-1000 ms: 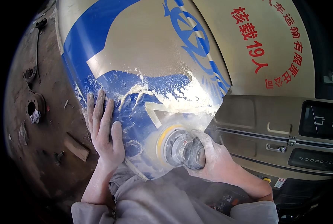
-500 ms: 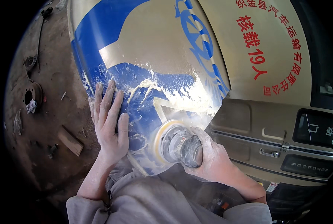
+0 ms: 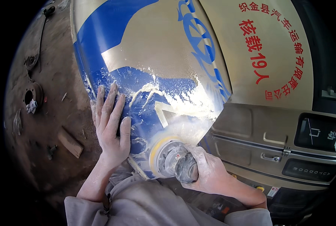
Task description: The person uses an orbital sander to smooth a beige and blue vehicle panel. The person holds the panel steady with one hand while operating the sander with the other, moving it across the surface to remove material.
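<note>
My right hand [image 3: 209, 171] is wrapped round the body of a round disc sander [image 3: 175, 160], grey with a yellow-edged pad. The pad lies against the lower part of a curved blue and gold vehicle panel [image 3: 141, 45], close to its near edge. Whitish filler dust [image 3: 192, 96] covers the panel above the sander, with pale scraped outlines in the blue. Dusty and flat, my left hand [image 3: 113, 128] rests on the panel's left edge, fingers stretched out and slightly apart.
At right stands a gold vehicle side with red lettering [image 3: 256, 51] and a door with a handle [image 3: 271, 157]. On the brown floor at left lie a rusty round metal part [image 3: 33, 94], a wooden block [image 3: 70, 142] and a long rod-like part [image 3: 42, 41].
The sander and my right hand have slid down and slightly left, toward the panel's near edge. My left hand stays nearly in place.
</note>
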`<state>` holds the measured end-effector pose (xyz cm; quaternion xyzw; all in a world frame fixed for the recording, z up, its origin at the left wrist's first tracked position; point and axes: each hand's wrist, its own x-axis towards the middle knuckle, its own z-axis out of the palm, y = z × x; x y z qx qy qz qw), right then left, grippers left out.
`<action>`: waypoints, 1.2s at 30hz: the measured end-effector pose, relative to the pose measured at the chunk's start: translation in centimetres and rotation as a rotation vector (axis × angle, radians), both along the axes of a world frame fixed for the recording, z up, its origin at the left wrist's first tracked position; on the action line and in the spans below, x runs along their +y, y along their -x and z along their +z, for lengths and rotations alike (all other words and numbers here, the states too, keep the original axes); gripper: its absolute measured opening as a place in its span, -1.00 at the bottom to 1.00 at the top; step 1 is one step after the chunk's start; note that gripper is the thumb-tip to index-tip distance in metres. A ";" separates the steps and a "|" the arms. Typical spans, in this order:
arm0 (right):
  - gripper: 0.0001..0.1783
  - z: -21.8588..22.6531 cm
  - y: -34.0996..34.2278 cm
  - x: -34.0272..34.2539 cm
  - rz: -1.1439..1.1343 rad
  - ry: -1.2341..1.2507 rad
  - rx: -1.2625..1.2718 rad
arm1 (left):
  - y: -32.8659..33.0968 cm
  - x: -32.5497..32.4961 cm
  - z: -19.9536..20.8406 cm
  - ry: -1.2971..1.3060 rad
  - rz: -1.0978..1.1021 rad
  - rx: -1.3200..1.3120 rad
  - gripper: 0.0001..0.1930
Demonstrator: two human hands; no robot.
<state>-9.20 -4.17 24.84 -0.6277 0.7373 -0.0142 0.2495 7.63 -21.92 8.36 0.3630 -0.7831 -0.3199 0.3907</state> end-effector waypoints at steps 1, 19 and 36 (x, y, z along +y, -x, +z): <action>0.10 0.0 0.7 -0.7 -0.090 -0.042 -0.005 | 0.0 0.0 0.0 0.008 0.000 0.000 -0.53; 0.16 2.3 8.5 4.4 -0.707 -0.105 -0.097 | 0.3 0.7 1.4 0.181 -0.129 -0.149 -0.46; 0.33 -2.2 6.4 21.1 -0.935 0.864 -0.536 | 10.0 5.3 8.8 0.561 -1.020 -0.748 0.07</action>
